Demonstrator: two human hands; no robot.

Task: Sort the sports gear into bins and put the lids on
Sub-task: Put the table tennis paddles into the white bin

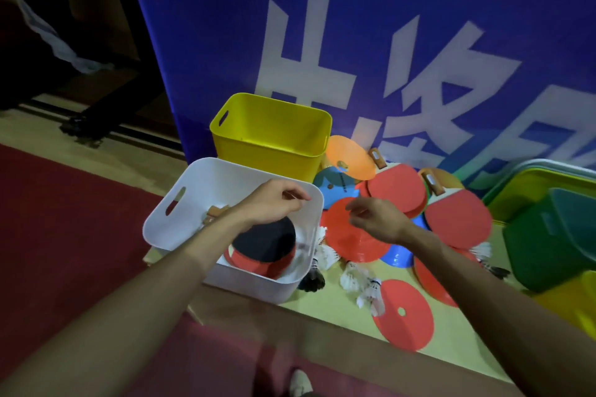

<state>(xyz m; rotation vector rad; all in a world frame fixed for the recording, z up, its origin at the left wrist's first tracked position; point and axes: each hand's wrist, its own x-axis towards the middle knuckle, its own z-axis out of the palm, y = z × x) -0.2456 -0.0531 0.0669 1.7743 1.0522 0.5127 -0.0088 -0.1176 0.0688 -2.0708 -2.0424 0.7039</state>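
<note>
Left hand (277, 203) hangs over the white bin (167, 203), above its right rim. Fingers are loosely curled and hold nothing. Right hand (377, 219) hovers over the pile of gear just right of that bin. Its fingers are relaxed and apart, with nothing in them.

White bin: stands on the floor (451, 335) at the edge of the red carpet (48, 235). Inside lies a black-faced paddle (267, 242) on top of a red face. A wooden handle (214, 213) shows at the far left of the bin. No lid on it.

Yellow bin (264, 155): upright, just behind the white bin and against the blue banner (354, 42). No lid on it.

Unsorted gear, right of both bins:
- Two red paddles (396, 187) lie overlapping near the banner, handles pointing away.
- An orange disc (350, 156) leans beside the yellow bin, with a blue disc (335, 187) just below it.
- A large red disc (348, 235) lies under the right hand, touching the white bin's right wall.
- Another red disc (403, 313) lies nearest the camera, apart from the heap.
- White shuttlecocks (354, 277) are scattered between the white bin and the near red disc.

Green bin (548, 235): at the right edge, tilted and blurred. A yellow-green tray shape (532, 184) sits behind it. Whether that is a lid cannot be told.
</note>
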